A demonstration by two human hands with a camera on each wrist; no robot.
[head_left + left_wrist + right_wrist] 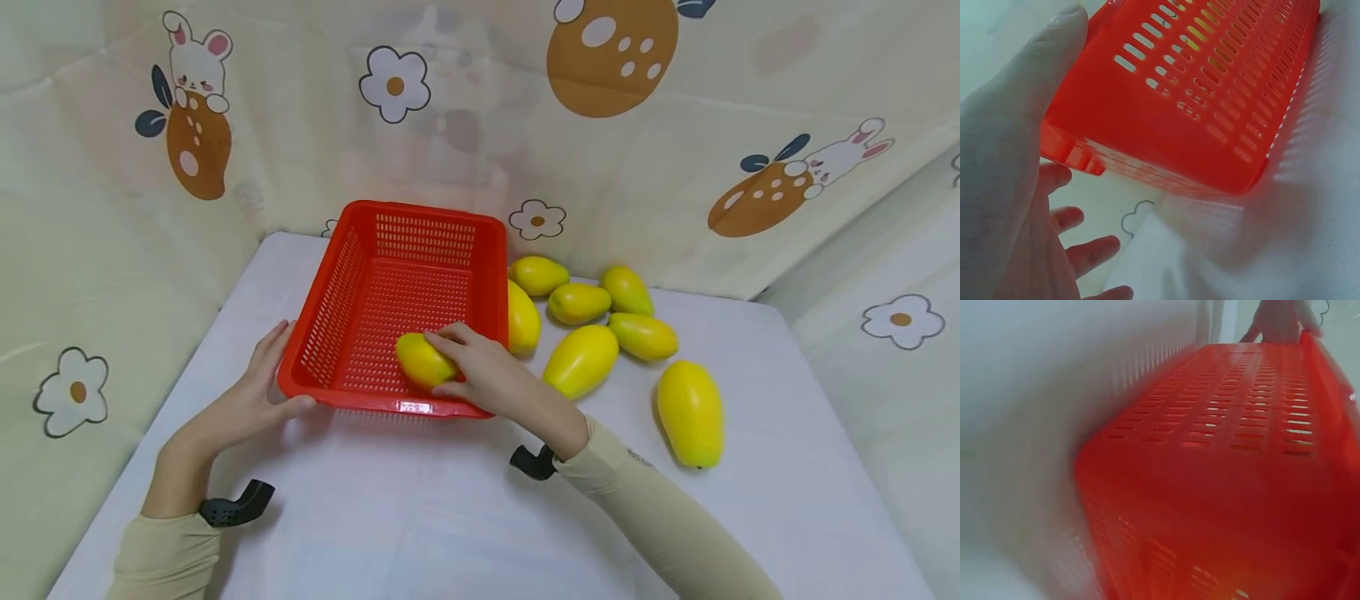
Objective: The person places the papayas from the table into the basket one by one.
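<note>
A red plastic basket (pixel 397 403) with slotted walls stands on the white-covered table. Inside its near right part, my right hand (pixel 480 364) grips a yellow papaya (pixel 420 360), thumb on the near side and fingers over the top. My left hand (pixel 251 392) is at the basket's near left corner, its thumb by the rim and the fingers spread along the outside. The left wrist view shows that thumb (pixel 1063 47) against the red wall and the other fingers apart. In the right wrist view the basket's wall (pixel 1210 487) hides the right hand and the papaya.
Several more yellow papayas (pixel 581 362) lie right of the basket, one of them against its right wall. A larger papaya (pixel 690 414) lies farther right. Behind the table hangs a cream curtain (pixel 300 125) printed with rabbits and flowers.
</note>
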